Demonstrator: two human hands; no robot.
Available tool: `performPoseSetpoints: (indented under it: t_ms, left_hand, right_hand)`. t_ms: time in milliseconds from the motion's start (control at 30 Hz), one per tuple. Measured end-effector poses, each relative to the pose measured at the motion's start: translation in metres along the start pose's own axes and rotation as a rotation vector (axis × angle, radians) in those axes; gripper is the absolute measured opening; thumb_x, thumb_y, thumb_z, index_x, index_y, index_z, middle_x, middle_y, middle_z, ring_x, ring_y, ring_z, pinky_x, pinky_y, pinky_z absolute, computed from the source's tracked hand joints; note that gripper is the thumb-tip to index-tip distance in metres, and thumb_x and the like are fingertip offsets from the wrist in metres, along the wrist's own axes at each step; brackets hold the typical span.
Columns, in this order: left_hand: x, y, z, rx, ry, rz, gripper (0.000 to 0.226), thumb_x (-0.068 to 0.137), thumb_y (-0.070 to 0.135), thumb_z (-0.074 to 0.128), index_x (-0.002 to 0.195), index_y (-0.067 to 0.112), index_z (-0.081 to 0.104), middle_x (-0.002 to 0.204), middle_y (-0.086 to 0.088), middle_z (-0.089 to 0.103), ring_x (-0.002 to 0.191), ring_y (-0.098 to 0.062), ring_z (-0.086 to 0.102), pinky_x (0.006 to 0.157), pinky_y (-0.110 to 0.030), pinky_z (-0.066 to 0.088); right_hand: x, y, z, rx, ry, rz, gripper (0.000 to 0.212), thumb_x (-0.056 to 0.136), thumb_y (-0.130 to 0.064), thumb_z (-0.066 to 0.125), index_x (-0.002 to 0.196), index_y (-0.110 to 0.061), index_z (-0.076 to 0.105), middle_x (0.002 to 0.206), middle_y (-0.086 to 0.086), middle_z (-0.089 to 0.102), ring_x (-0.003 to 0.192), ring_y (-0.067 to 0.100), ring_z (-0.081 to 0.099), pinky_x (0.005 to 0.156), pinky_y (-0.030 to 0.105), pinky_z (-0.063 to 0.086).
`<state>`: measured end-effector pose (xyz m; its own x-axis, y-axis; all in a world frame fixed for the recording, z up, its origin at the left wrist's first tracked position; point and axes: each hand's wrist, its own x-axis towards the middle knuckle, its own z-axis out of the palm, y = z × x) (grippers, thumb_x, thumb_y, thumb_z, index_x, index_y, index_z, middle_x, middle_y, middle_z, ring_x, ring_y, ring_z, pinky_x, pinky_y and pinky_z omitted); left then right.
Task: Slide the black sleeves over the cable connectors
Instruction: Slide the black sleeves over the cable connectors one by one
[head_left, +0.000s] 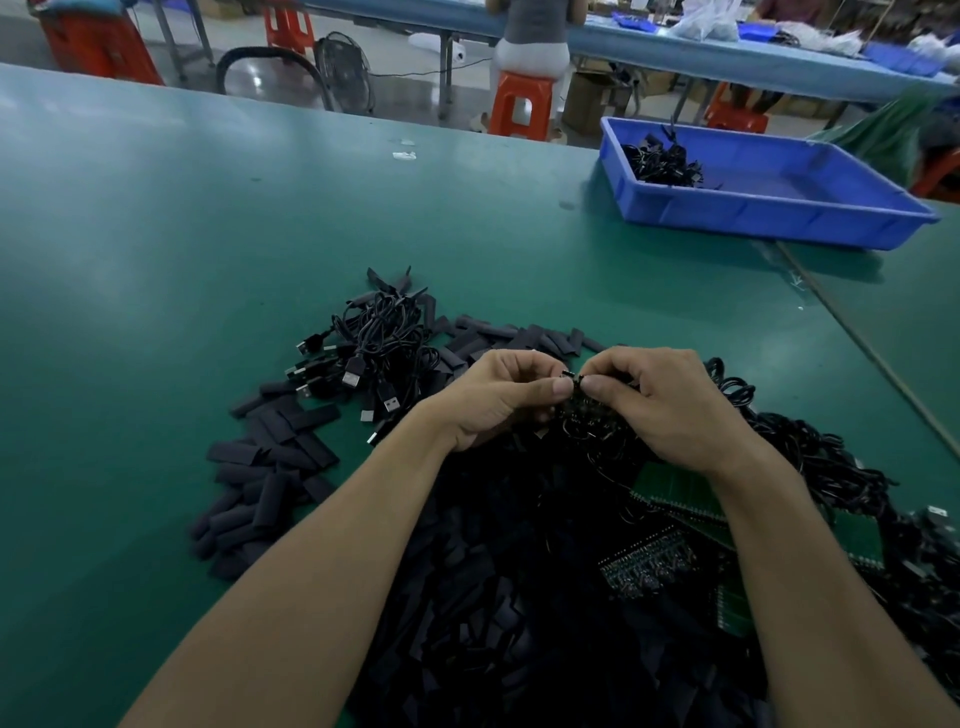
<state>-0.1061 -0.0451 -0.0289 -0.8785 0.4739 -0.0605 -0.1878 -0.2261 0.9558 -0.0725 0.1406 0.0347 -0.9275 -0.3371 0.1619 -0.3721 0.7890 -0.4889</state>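
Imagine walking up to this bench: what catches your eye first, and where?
The left hand and right hand meet at centre, pinching a small black part between them. Heaped black sleeves lie around and beneath the arms, with a tangle of USB cables beyond the left hand. A blue tray sits far right.

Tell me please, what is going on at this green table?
A person works at the green table. The left hand and the right hand pinch a small black piece between them; sleeve or connector, it is too small to tell. Loose black sleeves lie piled around the arms, beside a bundle of USB cables. A blue tray farther off holds a few black cables.
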Motion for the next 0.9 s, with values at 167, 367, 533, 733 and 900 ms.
performPoseSetpoints:
  t_ms: [167,367,533,733,900]
  left_hand:
    - [0.003,0.001,0.004,-0.186,-0.039,-0.027,0.02,0.085,0.008,0.065,0.069,0.016,0.072,0.063,0.004,0.062,0.055,-0.004,0.056,0.052,-0.015,0.049]
    - [-0.002,0.011,0.004,-0.503,0.19,0.14,0.018,0.093,0.015,0.061,0.077,0.016,0.069,0.076,0.001,0.073,0.066,-0.009,0.066,0.058,-0.022,0.055]
    - [-0.023,0.044,0.0,-0.095,0.403,0.588,0.01,0.104,0.01,0.048,0.097,0.017,0.051,0.076,0.005,0.072,0.075,-0.012,0.067,0.076,-0.027,0.054]
    - [-0.059,0.077,0.0,0.431,0.471,1.004,0.008,0.104,0.028,0.053,0.098,0.028,0.058,0.062,0.01,0.053,0.05,-0.003,0.048,0.048,-0.02,0.042]
    - [-0.076,0.063,-0.014,0.839,0.51,0.816,0.014,0.101,0.034,0.058,0.108,0.029,0.069,0.078,0.021,0.063,0.068,-0.001,0.059,0.065,-0.011,0.044]
  right_hand:
    - [0.003,0.007,-0.003,0.085,0.0,0.03,0.021,0.094,-0.027,0.067,0.079,-0.04,0.064,0.077,-0.014,0.071,0.079,0.003,0.065,0.079,0.031,0.049]
    - [-0.004,0.004,0.0,0.144,0.202,0.049,0.017,0.091,-0.022,0.072,0.083,-0.037,0.069,0.078,-0.023,0.065,0.077,-0.002,0.062,0.071,0.014,0.045]
    - [-0.012,-0.024,0.004,-0.2,0.108,0.006,0.005,0.088,-0.031,0.073,0.091,-0.03,0.077,0.089,-0.01,0.07,0.085,0.014,0.061,0.075,0.034,0.051]
    - [-0.02,-0.054,0.015,-0.328,-0.23,0.112,0.019,0.088,-0.045,0.071,0.1,-0.03,0.071,0.098,-0.009,0.069,0.09,0.016,0.065,0.082,0.034,0.055]
    - [-0.019,-0.072,0.044,-0.275,-0.172,-0.051,0.026,0.098,-0.043,0.058,0.112,-0.024,0.068,0.107,-0.004,0.065,0.102,0.018,0.059,0.09,0.035,0.046]
